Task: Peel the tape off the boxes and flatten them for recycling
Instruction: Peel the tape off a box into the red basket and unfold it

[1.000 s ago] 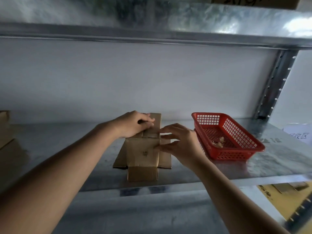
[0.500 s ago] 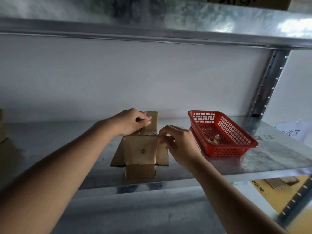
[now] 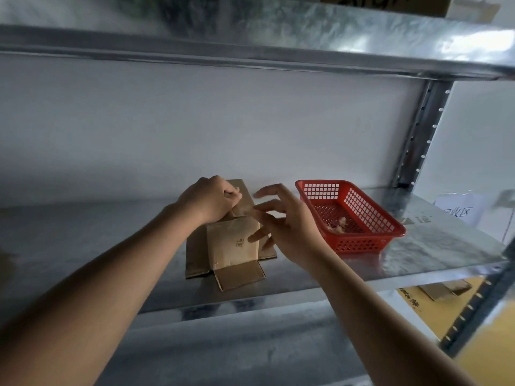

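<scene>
Head view: right hand (image 3: 289, 229) pinch gone since half a second ago, fingers now spread; left hand (image 3: 210, 200) curled, pinning box (image 3: 231, 243) mid-shelf (image 3: 83, 232). Tape strip probably free.

right hand (image 3: 289, 229) motion-blurred, hides box (image 3: 232, 243) right flap; top box (image 3: 354, 1) cut off by frame edge

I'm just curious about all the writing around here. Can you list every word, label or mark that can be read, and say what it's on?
"回收区": white paper sign at the right of the shelf.
Small dark printed mark on the flattened box: too blurred to read.
Dark characters on the yellow sheet below the shelf: too small to read.
Dark lettering on the box on the top shelf: cut off, unreadable.
</scene>
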A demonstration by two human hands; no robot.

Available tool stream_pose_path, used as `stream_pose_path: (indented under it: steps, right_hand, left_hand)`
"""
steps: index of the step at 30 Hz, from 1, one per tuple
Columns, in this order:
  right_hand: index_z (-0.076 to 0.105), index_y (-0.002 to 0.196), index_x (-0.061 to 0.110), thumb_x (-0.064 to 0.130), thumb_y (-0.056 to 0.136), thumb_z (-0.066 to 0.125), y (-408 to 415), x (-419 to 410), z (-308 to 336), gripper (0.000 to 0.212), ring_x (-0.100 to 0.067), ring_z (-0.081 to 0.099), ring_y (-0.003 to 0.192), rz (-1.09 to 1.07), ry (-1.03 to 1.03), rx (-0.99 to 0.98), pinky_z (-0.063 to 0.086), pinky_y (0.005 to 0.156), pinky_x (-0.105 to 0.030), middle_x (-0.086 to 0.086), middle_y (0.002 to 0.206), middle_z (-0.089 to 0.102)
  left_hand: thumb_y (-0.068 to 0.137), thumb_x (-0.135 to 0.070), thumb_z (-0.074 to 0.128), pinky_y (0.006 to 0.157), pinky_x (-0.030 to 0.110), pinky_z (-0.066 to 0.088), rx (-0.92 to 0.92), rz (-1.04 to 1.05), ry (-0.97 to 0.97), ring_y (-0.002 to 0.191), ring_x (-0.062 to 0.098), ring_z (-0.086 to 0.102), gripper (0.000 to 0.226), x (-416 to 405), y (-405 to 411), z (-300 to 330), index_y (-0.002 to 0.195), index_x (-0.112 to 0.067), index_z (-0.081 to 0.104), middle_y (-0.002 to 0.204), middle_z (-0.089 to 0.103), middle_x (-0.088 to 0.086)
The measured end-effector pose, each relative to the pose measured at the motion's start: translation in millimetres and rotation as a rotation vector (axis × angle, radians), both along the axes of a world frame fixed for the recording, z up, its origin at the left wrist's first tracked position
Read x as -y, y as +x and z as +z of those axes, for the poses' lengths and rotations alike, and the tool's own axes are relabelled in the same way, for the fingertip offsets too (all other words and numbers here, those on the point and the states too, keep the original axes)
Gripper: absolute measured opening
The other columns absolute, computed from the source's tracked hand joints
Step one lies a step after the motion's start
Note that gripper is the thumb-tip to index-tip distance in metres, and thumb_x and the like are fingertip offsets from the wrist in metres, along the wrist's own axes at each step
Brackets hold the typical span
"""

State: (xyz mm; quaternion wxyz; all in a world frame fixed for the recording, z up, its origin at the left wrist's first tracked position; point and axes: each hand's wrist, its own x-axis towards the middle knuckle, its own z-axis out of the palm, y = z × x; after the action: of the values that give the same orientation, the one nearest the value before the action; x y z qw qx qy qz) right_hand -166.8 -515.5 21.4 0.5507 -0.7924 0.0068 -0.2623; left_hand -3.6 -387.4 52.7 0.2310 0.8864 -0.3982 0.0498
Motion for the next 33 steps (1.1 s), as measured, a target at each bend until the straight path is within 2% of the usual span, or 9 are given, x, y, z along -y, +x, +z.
stream_pose_path:
  steps: [2, 5, 10, 15, 18, 23, 25, 27, 33]
  right_hand:
    - [0.057, 0.116, 0.014, 0.016, 0.095, 0.073, 0, 2, 1, 0.027, -0.032, 0.077, 0.071, 0.078, 0.286, -0.047, 0.061, 0.053, -0.038, -0.008, 0.104, 0.078]
    - [0.069, 0.105, 0.009, 0.006, 0.098, 0.067, 5, 2, 1, 0.008, -0.027, 0.076, 0.076, 0.027, 0.348, -0.064, 0.061, 0.064, -0.039, -0.01, 0.095, 0.079]
    - [0.081, 0.099, 0.031, 0.023, 0.09, 0.077, 17, -9, 2, 0.013, -0.001, 0.072, 0.077, -0.284, -0.284, 0.1, 0.06, 0.069, -0.024, 0.013, 0.088, 0.078]
    - [0.082, 0.106, 0.027, 0.015, 0.089, 0.079, 16, -5, 9, 0.02, -0.009, 0.058, 0.082, -0.418, -0.595, 0.047, 0.043, 0.068, -0.014, 0.005, 0.1, 0.06]
    - [0.083, 0.103, 0.018, 0.0, 0.092, 0.068, 14, -9, 16, 0.026, -0.021, 0.066, 0.089, -0.376, -0.711, -0.057, 0.053, 0.074, -0.026, -0.006, 0.104, 0.067]
    - [0.079, 0.098, 0.003, -0.014, 0.087, 0.055, 14, -13, 29, 0.032, -0.026, 0.068, 0.09, -0.252, -0.759, -0.26, 0.06, 0.079, -0.042, -0.012, 0.102, 0.075]
    - [0.078, 0.099, 0.001, -0.013, 0.09, 0.055, 12, -10, 36, 0.029, -0.018, 0.066, 0.077, -0.188, -0.726, -0.345, 0.06, 0.064, -0.026, -0.013, 0.102, 0.075]
    - [0.078, 0.112, 0.008, -0.004, 0.094, 0.063, 8, -6, 42, 0.026, -0.004, 0.056, 0.064, -0.101, -0.655, -0.404, 0.04, 0.044, -0.007, -0.005, 0.109, 0.073]
    - [0.08, 0.112, 0.022, 0.017, 0.099, 0.067, 10, -5, 32, 0.019, -0.001, 0.063, 0.074, -0.237, -0.578, -0.279, 0.042, 0.056, -0.008, 0.005, 0.111, 0.077]
  left_hand:
    - [0.107, -0.042, 0.048, 0.104, 0.031, 0.039, -0.027, -0.026, 0.017, 0.135, 0.021, 0.055, 0.037, -3, 4, 1, 0.134, -0.027, 0.069, 0.154, 0.052, -0.006]
    - [0.107, -0.048, 0.045, 0.118, 0.035, 0.025, -0.14, -0.065, 0.105, 0.152, 0.018, 0.032, 0.044, -13, 12, 6, 0.149, -0.038, 0.052, 0.166, 0.033, -0.009]
    - [0.11, -0.046, 0.04, 0.122, 0.035, 0.019, -0.125, -0.078, 0.14, 0.156, 0.019, 0.023, 0.047, -15, 12, 1, 0.156, -0.037, 0.043, 0.17, 0.021, -0.004]
    - [0.11, -0.043, 0.039, 0.116, 0.029, 0.02, -0.11, -0.081, 0.133, 0.156, 0.016, 0.023, 0.046, -15, 13, 0, 0.155, -0.035, 0.044, 0.169, 0.025, -0.002]
    - [0.109, -0.041, 0.038, 0.116, 0.03, 0.022, -0.093, -0.083, 0.148, 0.155, 0.016, 0.024, 0.047, -11, 14, 0, 0.155, -0.034, 0.045, 0.169, 0.027, 0.0]
    - [0.107, -0.04, 0.038, 0.118, 0.035, 0.024, -0.084, -0.076, 0.145, 0.155, 0.017, 0.026, 0.048, -10, 15, -2, 0.154, -0.033, 0.046, 0.168, 0.028, 0.002]
    - [0.107, -0.041, 0.037, 0.117, 0.035, 0.024, -0.084, -0.076, 0.137, 0.155, 0.016, 0.026, 0.048, -10, 16, -3, 0.154, -0.034, 0.046, 0.168, 0.028, 0.001]
    - [0.107, -0.041, 0.037, 0.118, 0.036, 0.025, -0.086, -0.07, 0.133, 0.154, 0.018, 0.027, 0.048, -9, 17, -4, 0.154, -0.035, 0.047, 0.169, 0.028, 0.0]
    - [0.107, -0.04, 0.037, 0.121, 0.038, 0.027, -0.084, -0.078, 0.158, 0.154, 0.02, 0.028, 0.048, -10, 15, 0, 0.154, -0.035, 0.046, 0.168, 0.028, 0.001]
